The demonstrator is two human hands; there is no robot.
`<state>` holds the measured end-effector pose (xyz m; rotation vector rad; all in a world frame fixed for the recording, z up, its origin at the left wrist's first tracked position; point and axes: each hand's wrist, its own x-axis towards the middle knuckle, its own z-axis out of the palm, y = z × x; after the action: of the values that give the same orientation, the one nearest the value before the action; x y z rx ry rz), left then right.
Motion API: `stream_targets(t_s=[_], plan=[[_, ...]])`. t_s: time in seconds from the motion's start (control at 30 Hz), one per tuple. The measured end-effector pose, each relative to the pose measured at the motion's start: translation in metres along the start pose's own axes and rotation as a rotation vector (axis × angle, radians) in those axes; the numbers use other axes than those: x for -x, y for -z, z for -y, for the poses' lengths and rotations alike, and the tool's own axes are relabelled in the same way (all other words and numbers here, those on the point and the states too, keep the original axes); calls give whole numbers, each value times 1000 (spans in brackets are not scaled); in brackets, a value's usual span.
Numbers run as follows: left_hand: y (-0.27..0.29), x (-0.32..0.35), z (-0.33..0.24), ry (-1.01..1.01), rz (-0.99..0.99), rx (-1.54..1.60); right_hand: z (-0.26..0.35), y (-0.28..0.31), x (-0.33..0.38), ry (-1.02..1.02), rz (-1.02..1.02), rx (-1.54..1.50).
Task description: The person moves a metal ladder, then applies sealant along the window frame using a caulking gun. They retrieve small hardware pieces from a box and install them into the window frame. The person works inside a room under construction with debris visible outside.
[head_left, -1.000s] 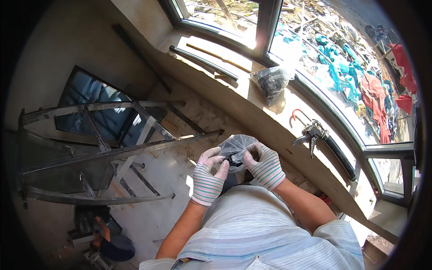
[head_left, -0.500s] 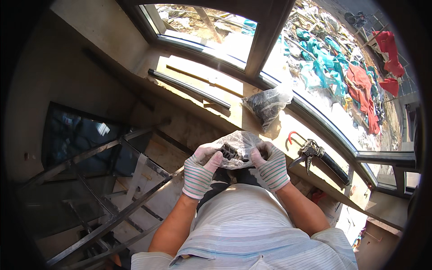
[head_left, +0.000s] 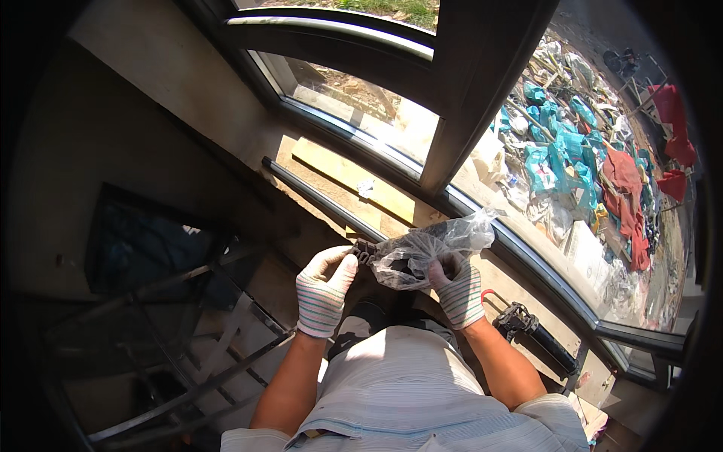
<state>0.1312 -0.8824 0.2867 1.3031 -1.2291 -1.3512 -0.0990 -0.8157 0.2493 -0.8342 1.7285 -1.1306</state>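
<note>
Both my hands wear white gloves with thin green stripes. In a pinch of thumb and fingers, my left hand [head_left: 322,290] holds a small dark slotted part [head_left: 364,251], which sits at the mouth of a clear plastic bag [head_left: 399,267]. My right hand [head_left: 456,290] is closed on the bag's other side, with the thumb pressing the film. More dark pieces show faintly through the plastic; their kind cannot be made out. Just behind, a second clear bag [head_left: 480,226] with dark contents lies on the window sill, partly covered by the first.
On the sill [head_left: 520,285] lie a caulking gun [head_left: 538,335] at right, a dark tube [head_left: 324,197] and a wooden strip [head_left: 354,179] at left. A metal frame [head_left: 218,377] stands lower left. Beyond the dark window frame [head_left: 482,98] is a heap of rubbish [head_left: 561,154].
My left hand has drawn the dark part out to the bag's left side, where it now shows bare. The bag has stretched out between my hands. The view has shifted.
</note>
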Motion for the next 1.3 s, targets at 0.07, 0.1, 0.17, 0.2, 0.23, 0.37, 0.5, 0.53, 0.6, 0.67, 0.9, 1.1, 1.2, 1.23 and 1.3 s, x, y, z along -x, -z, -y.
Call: stream_targets(t_s=[0.07,0.1,0.17,0.2,0.23,0.37,0.5,0.53,0.6,0.67,0.9,1.1,1.2,1.23,1.3], plan=[[0,-16,-12,-67,-26,-20,1,5,-10,-57,33,-60],[0,-25,-19,-80,-27,-25,0,7,-12,-63,17,-62],[0,-47,-43,-156,-10,-39,-7,7,-21,-26,8,-73],[2,-60,-53,-215,-14,-51,-4,8,-24,-34,7,-47],[2,-75,-65,-275,-16,-63,2,7,-27,-43,2,-23],[2,-138,-118,-529,5,-185,7,1,-37,-86,-53,-45],[-11,-199,-179,-768,89,-184,25,-8,-38,-138,-107,-59],[-17,-212,-191,-811,119,-177,19,-10,-37,-126,-124,-71],[-26,-237,-213,-893,153,-199,25,-14,-39,-124,-139,-92],[-36,-264,-222,-1015,251,-216,24,-16,-41,-119,-167,-63],[-59,-309,-231,-1129,512,-386,34,-29,-46,-149,-248,-72],[-83,-305,-233,-1029,615,-267,31,-34,-49,-126,-274,43],[-93,-298,-222,-1116,518,-262,30,-37,-49,-145,-292,53],[-95,-296,-218,-1143,501,-300,29,-37,-49,-152,-300,61],[-98,-292,-215,-1129,486,-377,21,-38,-50,-159,-327,89]])
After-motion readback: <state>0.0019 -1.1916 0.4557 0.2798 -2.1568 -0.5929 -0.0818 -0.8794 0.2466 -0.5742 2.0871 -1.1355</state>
